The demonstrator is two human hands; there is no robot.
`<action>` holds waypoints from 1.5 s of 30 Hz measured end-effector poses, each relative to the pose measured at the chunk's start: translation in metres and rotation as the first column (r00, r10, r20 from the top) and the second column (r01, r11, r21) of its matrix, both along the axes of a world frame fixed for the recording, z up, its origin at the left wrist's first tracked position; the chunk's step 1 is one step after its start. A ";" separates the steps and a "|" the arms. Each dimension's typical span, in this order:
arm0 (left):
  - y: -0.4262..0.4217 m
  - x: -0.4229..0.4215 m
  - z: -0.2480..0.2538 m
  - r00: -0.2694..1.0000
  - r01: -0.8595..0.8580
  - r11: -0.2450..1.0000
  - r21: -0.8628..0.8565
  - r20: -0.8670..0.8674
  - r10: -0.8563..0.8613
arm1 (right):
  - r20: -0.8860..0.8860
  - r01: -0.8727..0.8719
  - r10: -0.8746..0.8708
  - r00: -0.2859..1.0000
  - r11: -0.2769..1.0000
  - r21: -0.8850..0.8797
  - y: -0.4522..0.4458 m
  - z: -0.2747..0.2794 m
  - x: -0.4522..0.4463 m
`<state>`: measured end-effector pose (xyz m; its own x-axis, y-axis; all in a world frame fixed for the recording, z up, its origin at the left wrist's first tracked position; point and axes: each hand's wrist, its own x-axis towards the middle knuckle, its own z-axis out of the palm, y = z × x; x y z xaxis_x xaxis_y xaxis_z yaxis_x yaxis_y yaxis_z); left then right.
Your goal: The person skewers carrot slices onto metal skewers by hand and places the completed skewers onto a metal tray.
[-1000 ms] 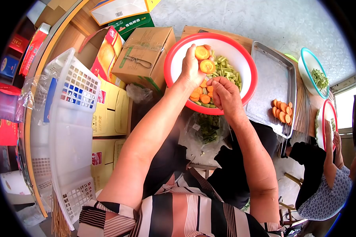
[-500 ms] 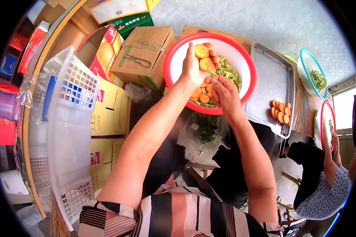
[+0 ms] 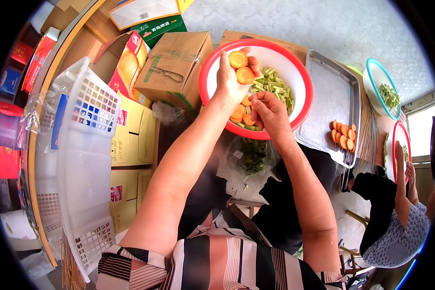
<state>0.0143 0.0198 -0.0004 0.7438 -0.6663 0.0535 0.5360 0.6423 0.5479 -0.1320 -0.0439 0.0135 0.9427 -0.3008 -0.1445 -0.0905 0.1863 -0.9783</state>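
Over a white basin with a red rim [image 3: 307, 89], my left hand [image 3: 228, 79] holds two round carrot slices [image 3: 245, 75] against its palm and fingers. Just below and to the right, my right hand [image 3: 274, 116] is closed in a pinch, its fingertips close to the lower slice. A thin skewer [image 3: 250, 90] shows faintly between the two hands; most of it is hidden. Inside the basin lie cut green stems [image 3: 275, 89] and more carrot slices [image 3: 239, 114], partly covered by my hands.
Right of the basin, a metal tray [image 3: 328, 92] bears skewered carrot slices [image 3: 343, 135]; thin skewers [image 3: 369, 135] lie beside it. A co-worker [image 3: 396, 232] sits at far right near basins of greens. Boxes [image 3: 176, 63] and a white plastic basket [image 3: 84, 159] stand left. Bagged greens [image 3: 251, 157] lie below.
My left hand has shifted slightly left and up with the carrot slices. My right hand stays pinched and has moved slightly left. A little more of the green stems shows.
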 end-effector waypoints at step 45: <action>-0.001 0.005 -0.001 0.997 -0.073 0.962 0.263 0.013 0.072 | -0.024 0.315 -0.556 0.831 0.504 -0.804 -0.156 -0.016 -0.196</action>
<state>0.0195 0.0183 -0.0012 0.7905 -0.6016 -0.1144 0.4915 0.5120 0.7045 -0.3284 -0.1998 -0.0030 0.6218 -0.7717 0.1335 -0.4660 -0.5016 -0.7289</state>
